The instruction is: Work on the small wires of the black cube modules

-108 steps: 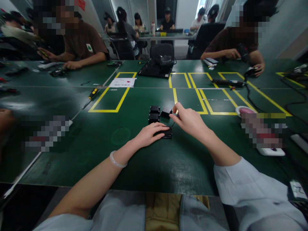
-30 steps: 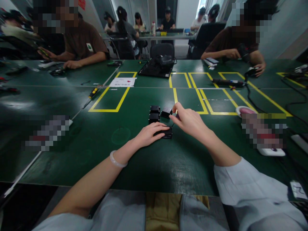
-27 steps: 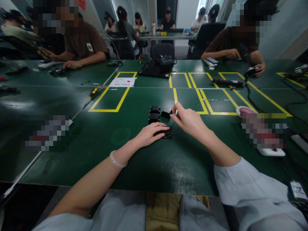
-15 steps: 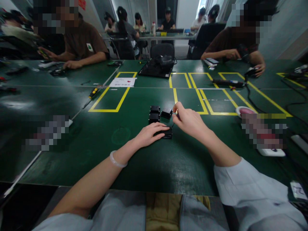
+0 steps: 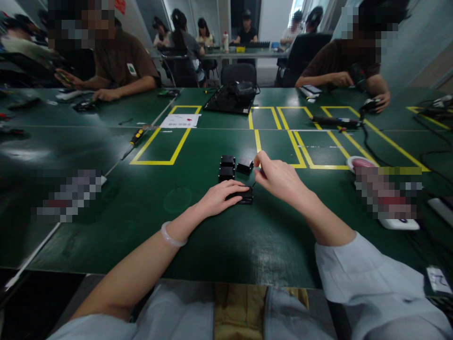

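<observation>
My left hand (image 5: 220, 196) lies over a small black block (image 5: 247, 194) on the green table, its fingers stretched along the top and near side, holding it against the surface. My right hand (image 5: 278, 175) is closed around a thin dark screwdriver (image 5: 254, 184), whose handle is mostly hidden in the fingers. The shaft slants down to the right end of the held block; the exact contact is too small to tell. Just beyond my left fingers is a group of black blocks (image 5: 227, 167) in a row. A separate black block (image 5: 245, 165) sits tilted beside them, near my right fingertips.
Yellow tape outlines (image 5: 173, 163) and a paper sheet (image 5: 180, 121) mark the green table (image 5: 212, 250). A black-and-yellow tool (image 5: 137, 137) lies left. A black tray (image 5: 226, 105) stands beyond. At right are a white-rimmed dish (image 5: 350, 163) and cables. Co-workers sit opposite.
Both hands stay almost in the same place, with the screwdriver still at the held block. The blocks have not visibly moved.
</observation>
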Available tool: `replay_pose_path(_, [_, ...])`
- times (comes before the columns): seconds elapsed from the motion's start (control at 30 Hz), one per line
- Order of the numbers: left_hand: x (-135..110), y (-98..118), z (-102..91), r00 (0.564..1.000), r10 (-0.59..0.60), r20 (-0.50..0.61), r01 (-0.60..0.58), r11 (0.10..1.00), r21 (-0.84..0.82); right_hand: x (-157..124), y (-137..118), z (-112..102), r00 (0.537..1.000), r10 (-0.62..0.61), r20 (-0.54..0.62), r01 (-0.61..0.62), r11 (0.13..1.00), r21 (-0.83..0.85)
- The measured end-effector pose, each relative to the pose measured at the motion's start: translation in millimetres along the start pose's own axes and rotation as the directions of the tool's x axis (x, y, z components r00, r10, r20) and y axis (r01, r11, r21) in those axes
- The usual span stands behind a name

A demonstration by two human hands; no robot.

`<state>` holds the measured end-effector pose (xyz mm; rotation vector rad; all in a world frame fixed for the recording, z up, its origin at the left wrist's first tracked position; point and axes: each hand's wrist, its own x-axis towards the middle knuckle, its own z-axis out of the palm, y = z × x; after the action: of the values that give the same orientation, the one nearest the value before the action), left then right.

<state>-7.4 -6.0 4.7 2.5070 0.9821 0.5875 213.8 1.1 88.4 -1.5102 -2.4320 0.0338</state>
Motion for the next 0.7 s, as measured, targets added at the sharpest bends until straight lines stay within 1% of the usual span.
replay_pose_path(0.27, [0.8, 0.5, 0.2, 1.000, 0.006, -0.003, -0.006, 1.000, 0.006, 0.6, -3.4, -1.9, 1.000, 0.011, 0.027, -0.011, 1.000, -0.011])
replay_pose_path(0.4, [0.7, 0.7, -0.3, 1.000, 0.002, 0.002, -0.002, 1.000, 0.004, 0.9, -1.9, -2.0, 0.999, -0.005, 0.048, 0.005, 1.000, 0.003])
replay_pose_path(0.57, [0.3, 0.3, -0.3, 1.000, -0.002, 0.002, 0.002, 1.000, 0.007, 0.8, 0.3, -1.6, 0.999, -0.022, 0.035, 0.020, 0.999, 0.049])
replay_pose_path(0.7, [0.2, -0.4, 0.5, 1.000, -0.001, -0.002, 0.001, 1.000, 0.009, 0.3, -1.4, -2.9, 0.999, -0.013, 0.031, 0.011, 0.999, 0.045])
